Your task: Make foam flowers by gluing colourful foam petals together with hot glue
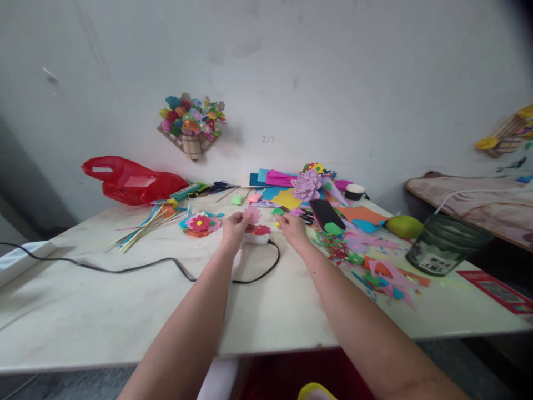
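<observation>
The left hand [235, 226] has a pink flower [252, 215] pinched in its grip! Nearby, the right hand [293, 228] curls its fingers, holding what, one can't tell.

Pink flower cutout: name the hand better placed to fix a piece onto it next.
Probably the right hand: it is just right of the pink flower cutout, while the left hand already holds that cutout. Whether the right pinches something is unclear.
</observation>
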Motion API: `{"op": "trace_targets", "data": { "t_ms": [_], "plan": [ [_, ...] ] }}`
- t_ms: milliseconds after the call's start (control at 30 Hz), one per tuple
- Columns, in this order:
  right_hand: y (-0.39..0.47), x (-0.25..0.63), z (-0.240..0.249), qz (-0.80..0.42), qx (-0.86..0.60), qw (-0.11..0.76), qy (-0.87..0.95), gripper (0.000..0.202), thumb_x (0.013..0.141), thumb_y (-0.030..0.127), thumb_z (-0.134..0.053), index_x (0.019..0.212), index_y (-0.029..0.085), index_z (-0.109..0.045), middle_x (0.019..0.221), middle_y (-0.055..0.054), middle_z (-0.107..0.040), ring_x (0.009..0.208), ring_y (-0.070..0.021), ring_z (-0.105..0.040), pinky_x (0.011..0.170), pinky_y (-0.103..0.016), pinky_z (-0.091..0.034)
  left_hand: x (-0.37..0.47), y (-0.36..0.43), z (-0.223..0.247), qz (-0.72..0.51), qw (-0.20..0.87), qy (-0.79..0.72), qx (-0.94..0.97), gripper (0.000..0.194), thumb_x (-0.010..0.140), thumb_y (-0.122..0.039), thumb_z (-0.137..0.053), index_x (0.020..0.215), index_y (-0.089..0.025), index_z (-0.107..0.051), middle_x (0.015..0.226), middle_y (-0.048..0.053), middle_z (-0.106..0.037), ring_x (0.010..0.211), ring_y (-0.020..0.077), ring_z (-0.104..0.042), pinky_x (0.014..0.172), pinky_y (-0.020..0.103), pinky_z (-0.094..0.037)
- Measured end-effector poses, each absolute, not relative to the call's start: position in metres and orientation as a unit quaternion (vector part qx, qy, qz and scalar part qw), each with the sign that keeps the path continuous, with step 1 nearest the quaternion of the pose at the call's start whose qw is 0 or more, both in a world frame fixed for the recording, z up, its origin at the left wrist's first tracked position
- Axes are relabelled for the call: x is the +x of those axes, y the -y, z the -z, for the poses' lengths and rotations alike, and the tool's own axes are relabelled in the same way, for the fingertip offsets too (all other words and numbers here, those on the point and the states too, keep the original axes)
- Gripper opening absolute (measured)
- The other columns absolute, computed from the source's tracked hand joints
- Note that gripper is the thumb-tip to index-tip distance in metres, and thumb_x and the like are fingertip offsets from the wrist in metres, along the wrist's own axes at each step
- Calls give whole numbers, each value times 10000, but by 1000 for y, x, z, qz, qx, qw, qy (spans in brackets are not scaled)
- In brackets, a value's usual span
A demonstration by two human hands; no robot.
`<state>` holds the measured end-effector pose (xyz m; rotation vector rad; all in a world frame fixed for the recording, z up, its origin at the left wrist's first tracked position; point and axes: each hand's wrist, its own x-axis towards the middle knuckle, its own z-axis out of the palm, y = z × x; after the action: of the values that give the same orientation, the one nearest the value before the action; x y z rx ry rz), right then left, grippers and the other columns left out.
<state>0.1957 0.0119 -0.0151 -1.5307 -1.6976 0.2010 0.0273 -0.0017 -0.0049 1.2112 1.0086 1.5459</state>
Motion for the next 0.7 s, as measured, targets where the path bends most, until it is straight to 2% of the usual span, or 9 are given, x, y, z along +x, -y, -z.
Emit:
{"op": "trace_targets", "data": {
  "t_ms": [67, 133, 267, 367, 567, 700],
  "plan": [
    [-9, 197, 11, -47, -640, 371, 671, 410, 830, 455, -378, 663, 186, -638, 641, -40, -639, 628, -143, -560, 534, -225, -334, 27, 1, 5, -631, 449, -402, 489, 310, 578, -389, -692, 647, -129, -538, 513, 5, -586, 505, 148, -612, 539, 250, -499],
    [-8, 198, 10, -24, -653, 332, 681, 381, 827, 436, -395, 698, 191, -656, 700, -53, -658, 674, -157, -568, 545, -233, -335, 27, 1, 6, -634, 447, -396, 491, 299, 579, -379, -693, 652, -125, -553, 531, 14, -601, 518, 143, -610, 568, 257, -503],
    [-10, 197, 14, -27, -640, 279, 716, 208, 778, 260, -487, 850, 221, -678, 874, -46, -677, 776, -168, -586, 605, -236, -371, 27, 2, 5, -634, 435, -401, 498, 274, 580, -358, -695, 652, -116, -591, 573, 30, -623, 526, 124, -594, 566, 245, -494],
    [-10, 196, 17, -40, -636, 249, 729, 250, 741, 171, -516, 932, 223, -668, 950, -51, -667, 834, -174, -589, 659, -240, -394, 26, 3, 4, -630, 418, -412, 508, 261, 577, -356, -695, 632, -117, -607, 550, 21, -609, 509, 114, -572, 531, 230, -476],
    [-3, 194, 14, -9, -624, 180, 760, 216, 736, 141, -502, 810, 191, -698, 921, -94, -658, 837, -198, -588, 658, -252, -397, 25, 2, 4, -618, 413, -420, 520, 273, 582, -381, -688, 628, -125, -606, 564, 24, -616, 477, 109, -556, 478, 215, -440],
    [-1, 195, 14, -2, -615, 166, 771, 237, 739, 155, -498, 850, 212, -699, 953, -88, -651, 838, -199, -589, 642, -254, -393, 26, 4, 3, -611, 422, -419, 523, 285, 587, -384, -685, 657, -122, -601, 597, 35, -633, 469, 108, -563, 472, 210, -438]
  ]
}}
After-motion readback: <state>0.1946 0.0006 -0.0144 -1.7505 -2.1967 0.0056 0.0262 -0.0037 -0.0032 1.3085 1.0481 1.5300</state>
